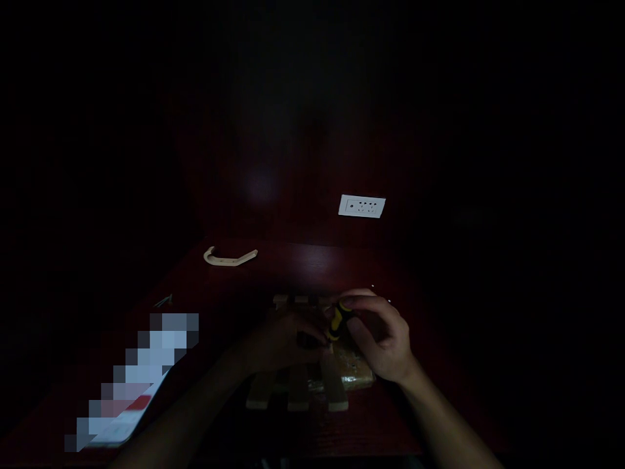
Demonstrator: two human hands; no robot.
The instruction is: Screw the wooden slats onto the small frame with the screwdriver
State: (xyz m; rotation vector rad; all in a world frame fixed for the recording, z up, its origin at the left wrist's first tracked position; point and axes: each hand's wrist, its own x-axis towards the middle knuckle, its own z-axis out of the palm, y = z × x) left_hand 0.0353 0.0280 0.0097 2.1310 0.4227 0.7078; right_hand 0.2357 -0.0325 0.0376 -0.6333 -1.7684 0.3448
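1. We see the slatted wooden piece (pixel 336 387) lying on the dark red table (pixel 312 259), in front of the person; we use this piece as our landmark. Three of its pale slats point toward the person, and shorter ends show on its far side.
2. Above its right part, we see the right hand (pixel 383 339). The fingers are closed around a yellow-and-black screwdriver (pixel 338 319), which stands tilted over the slats; its tip we cannot make out.
3. Across its middle lies the left hand (pixel 280 342), in shadow. Its fingers are bent and reach near the low end of the screwdriver; whether they pinch something, we cannot tell.
4. Partly under its right slat, we notice a brownish package (pixel 359 372) in shiny clear wrap.
5. Beyond it, to the left, lies a hooked wooden piece (pixel 223 262). Beyond it, to the right, a white socket plate (pixel 361 206) is on the wall.
6. Well to its left, we find a bright flat object (pixel 122 431), mostly covered by blurring squares, and just past this some thin small item (pixel 165 301), too dark to name.
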